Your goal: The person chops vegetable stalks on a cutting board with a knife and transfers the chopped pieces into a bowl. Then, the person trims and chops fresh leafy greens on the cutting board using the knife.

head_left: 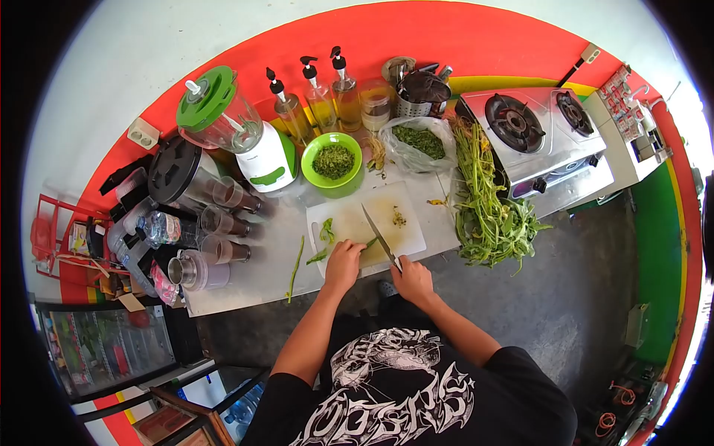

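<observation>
My right hand (pixel 413 281) is wrapped round the handle of a knife (pixel 381 236), whose blade points up and left over a white cutting board (pixel 407 199). Fingers closed, my left hand (pixel 344 262) holds a green stem (pixel 370 244) against the board, left of the blade. Small chopped bits (pixel 399 217) lie right of the knife. Some leafy pieces (pixel 326 230) rest on the board's left side. A long stem (pixel 296 269) lies on the metal table left of the board.
Behind the board are a green bowl (pixel 332 163) of chopped greens, a plastic bag (pixel 419 143) of greens and a blender (pixel 260 152). A leafy bunch (pixel 492 223) hangs over the table edge, beside a gas stove (pixel 535 126). Cups (pixel 223 221) stand left.
</observation>
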`<action>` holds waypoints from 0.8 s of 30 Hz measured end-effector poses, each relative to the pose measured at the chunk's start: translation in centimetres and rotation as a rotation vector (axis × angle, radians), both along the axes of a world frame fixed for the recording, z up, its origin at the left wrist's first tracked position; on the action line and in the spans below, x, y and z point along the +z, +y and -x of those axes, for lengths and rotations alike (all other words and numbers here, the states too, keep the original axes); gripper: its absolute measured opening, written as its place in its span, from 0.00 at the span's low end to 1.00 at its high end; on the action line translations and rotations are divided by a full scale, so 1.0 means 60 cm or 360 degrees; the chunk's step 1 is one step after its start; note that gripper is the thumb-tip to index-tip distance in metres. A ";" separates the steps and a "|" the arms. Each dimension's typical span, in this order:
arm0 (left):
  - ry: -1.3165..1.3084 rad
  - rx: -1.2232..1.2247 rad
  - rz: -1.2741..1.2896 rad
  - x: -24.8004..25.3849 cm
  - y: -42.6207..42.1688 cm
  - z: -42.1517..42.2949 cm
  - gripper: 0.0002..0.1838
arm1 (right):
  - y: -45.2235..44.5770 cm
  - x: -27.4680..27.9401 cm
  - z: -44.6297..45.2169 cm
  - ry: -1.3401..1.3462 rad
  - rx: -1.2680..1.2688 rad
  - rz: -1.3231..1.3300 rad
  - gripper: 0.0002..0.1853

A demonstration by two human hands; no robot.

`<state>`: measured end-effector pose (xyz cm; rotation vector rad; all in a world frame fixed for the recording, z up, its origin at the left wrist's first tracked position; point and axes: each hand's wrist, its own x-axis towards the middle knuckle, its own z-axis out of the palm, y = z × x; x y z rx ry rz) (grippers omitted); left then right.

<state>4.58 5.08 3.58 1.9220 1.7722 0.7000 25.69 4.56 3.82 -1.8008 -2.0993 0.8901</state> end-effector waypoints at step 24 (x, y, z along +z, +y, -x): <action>0.0331 -0.0005 -0.0376 -0.051 0.012 -0.041 0.15 | 0.016 -0.001 0.054 -0.0414 0.0305 -0.0036 0.13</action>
